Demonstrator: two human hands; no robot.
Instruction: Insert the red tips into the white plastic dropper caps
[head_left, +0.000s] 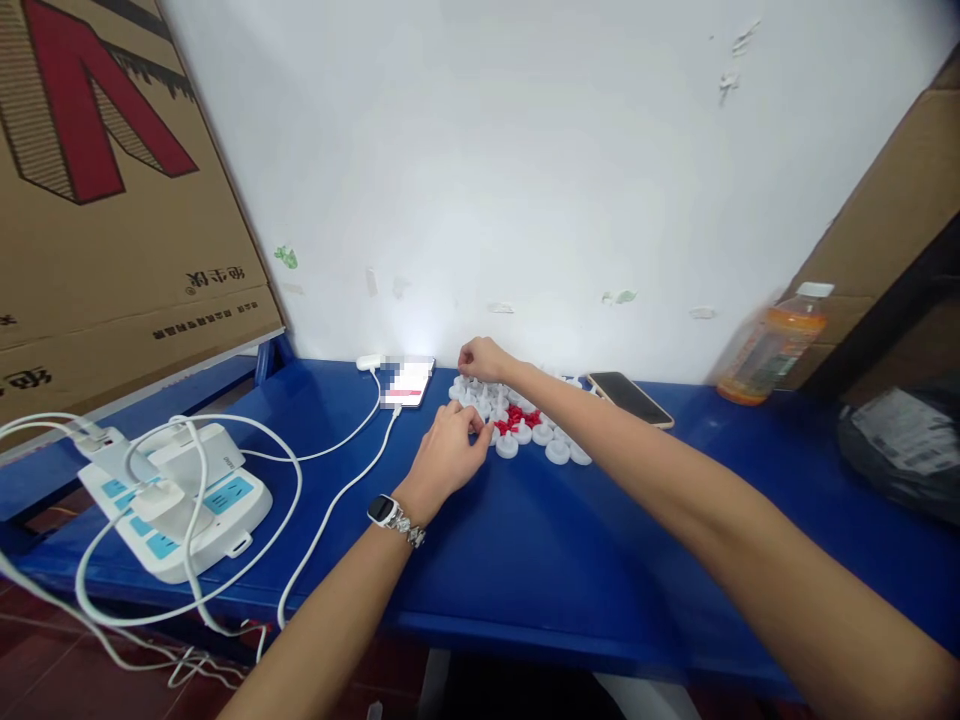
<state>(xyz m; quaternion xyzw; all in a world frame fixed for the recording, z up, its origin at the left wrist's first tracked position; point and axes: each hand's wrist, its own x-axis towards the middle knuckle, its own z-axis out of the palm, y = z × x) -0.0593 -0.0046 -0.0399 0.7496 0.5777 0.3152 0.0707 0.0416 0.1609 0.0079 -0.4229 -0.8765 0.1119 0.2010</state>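
A cluster of white plastic caps (557,451), round with a raised nozzle in the middle, lies spread on the blue table. Small red plastic pieces (516,420) are heaped among them. My left hand (452,442), with a watch on its wrist, rests at the near left side of the cluster; its thumb and fingers are curled together at a white cap. Farther back, my right hand (484,359) reaches over the caps with its fingertips pinched. Whatever is in that pinch is too small to make out. My right forearm covers part of the cluster.
A lit phone (409,383) on a charging cable lies left of the caps, and a dark-screened phone (631,398) lies to the right. A power strip (217,510) with looping white cables occupies the left. A bottle (780,345) and black bag (904,450) stand right.
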